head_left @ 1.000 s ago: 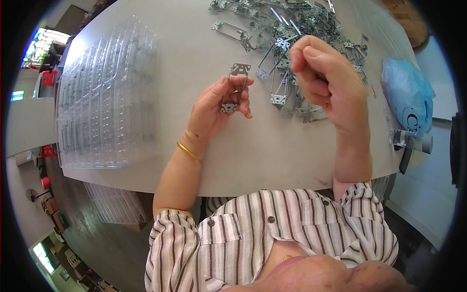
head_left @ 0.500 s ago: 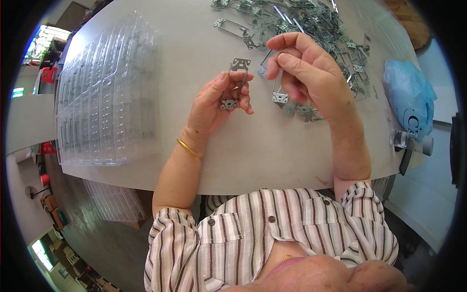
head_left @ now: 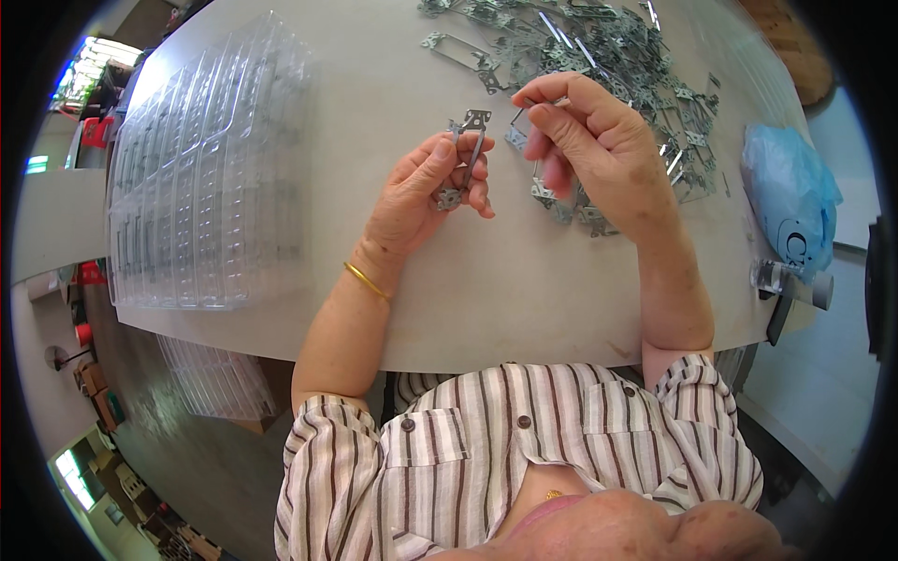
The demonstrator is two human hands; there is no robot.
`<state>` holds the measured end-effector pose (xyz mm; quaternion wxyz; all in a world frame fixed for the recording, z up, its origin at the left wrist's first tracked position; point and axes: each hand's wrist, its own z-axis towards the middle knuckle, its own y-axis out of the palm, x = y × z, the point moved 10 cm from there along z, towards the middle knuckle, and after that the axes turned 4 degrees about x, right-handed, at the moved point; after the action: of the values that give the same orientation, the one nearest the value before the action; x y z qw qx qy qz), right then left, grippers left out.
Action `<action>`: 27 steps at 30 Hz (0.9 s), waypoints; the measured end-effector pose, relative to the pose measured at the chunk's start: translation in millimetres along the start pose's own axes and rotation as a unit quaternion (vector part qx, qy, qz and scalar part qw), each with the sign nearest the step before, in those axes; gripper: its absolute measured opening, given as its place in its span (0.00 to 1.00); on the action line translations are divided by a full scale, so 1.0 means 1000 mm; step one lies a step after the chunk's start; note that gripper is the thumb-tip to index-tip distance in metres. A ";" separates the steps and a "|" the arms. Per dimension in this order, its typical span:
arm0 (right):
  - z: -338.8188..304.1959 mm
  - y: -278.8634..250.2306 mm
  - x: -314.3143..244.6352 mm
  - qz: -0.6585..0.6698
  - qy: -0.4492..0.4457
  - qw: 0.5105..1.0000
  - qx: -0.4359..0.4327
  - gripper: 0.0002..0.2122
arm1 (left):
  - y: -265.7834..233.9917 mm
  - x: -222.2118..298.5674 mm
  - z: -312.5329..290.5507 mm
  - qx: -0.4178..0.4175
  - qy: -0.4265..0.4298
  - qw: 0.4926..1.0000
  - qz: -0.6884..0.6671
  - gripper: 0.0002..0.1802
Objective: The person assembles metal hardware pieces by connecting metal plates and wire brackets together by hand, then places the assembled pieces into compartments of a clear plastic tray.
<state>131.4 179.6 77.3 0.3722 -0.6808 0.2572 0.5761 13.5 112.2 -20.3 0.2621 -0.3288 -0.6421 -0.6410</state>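
Fingers of left hand [head_left: 426, 192] pinch thin grey stamped-metal bracket [head_left: 465, 159] above surface [head_left: 393, 280] mid; right hand [head_left: 589, 150] fingers nip similar strip near scattered metal-parts pile [head_left: 599, 65], far edge. Align w/ ends square, light grip.

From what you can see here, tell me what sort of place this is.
Probably a small-parts assembly or packing workshop: a heap of stamped metal brackets on the worktable, stacked clear plastic trays beside it.
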 end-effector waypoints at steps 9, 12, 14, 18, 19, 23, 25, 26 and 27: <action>-0.006 0.013 -0.007 -0.076 -0.047 0.996 -0.012 0.06 | -0.001 -0.003 -0.002 0.006 -0.008 1.000 -0.018 0.23; -0.007 0.011 -0.006 -0.159 -0.028 0.987 0.005 0.05 | 0.002 -0.003 -0.001 0.000 -0.007 1.000 -0.012 0.22; -0.006 0.009 -0.004 -0.175 -0.056 0.983 0.016 0.04 | 0.003 -0.003 -0.001 -0.001 -0.009 1.000 -0.007 0.21; -0.005 0.012 -0.005 -0.193 -0.078 0.978 0.014 0.04 | 0.003 -0.005 -0.002 -0.023 -0.009 0.999 0.025 0.23; -0.005 0.012 -0.005 -0.202 -0.080 0.976 0.016 0.04 | 0.003 -0.005 -0.002 -0.023 -0.008 0.999 0.025 0.23; -0.006 0.013 -0.004 -0.213 -0.083 0.974 0.008 0.05 | 0.002 -0.007 -0.003 -0.017 -0.016 0.999 0.032 0.20; -0.007 0.014 -0.004 -0.205 -0.094 0.974 0.011 0.06 | 0.001 -0.008 -0.004 -0.014 -0.021 0.999 0.045 0.19; -0.007 0.015 -0.006 -0.198 -0.106 0.974 0.014 0.08 | 0.002 -0.008 -0.004 -0.016 -0.018 0.998 0.053 0.18; -0.007 0.015 -0.009 -0.198 -0.106 0.974 0.014 0.08 | 0.003 -0.007 -0.003 -0.019 -0.016 0.998 0.061 0.18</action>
<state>122.4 164.7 83.1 0.5137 -0.6479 0.0848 0.5560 19.9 108.1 -24.1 0.2839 -0.3822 -0.6125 -0.6310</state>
